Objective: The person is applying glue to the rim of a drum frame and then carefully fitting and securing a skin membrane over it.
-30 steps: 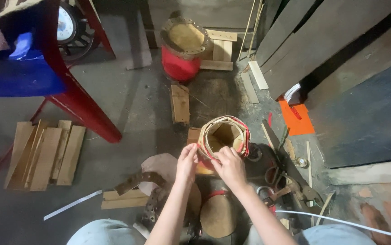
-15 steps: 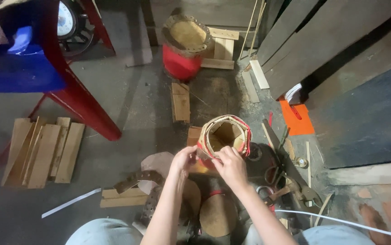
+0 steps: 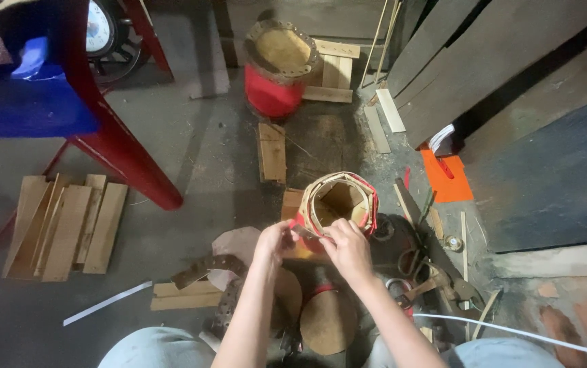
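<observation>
Far to the left of the hands lies a loose stack of wooden slats (image 3: 62,228) on the concrete floor (image 3: 198,157), with a red chair leg (image 3: 126,160) running diagonally between the slats and the work. Nearer, just left of and below the left hand (image 3: 274,240), a studded dark strip (image 3: 201,269) and a pale cloth (image 3: 235,245) rest on short boards. The left hand is closed to a pinch, thumb against fingers, on the red edge band at the near-left rim of the small drum shell (image 3: 340,204). The right hand (image 3: 349,249) is curled just beside it against the near wall of the same shell, fingertips pressing at the rim; whether it grips the band or only steadies the shell cannot be told. The shell stands upright directly ahead of both hands, open-topped, its staves lined up in a ring with red binding around the outside. Judged progress: the body is assembled and bound, but no skin covers its mouth, so fitting and fastening remain. Well ahead of the hands stands a red drum (image 3: 280,65) with a studded skin fitted. To the right of the right hand lie pliers (image 3: 436,283) and small tools, then an orange sheet (image 3: 446,176) beyond.
</observation>
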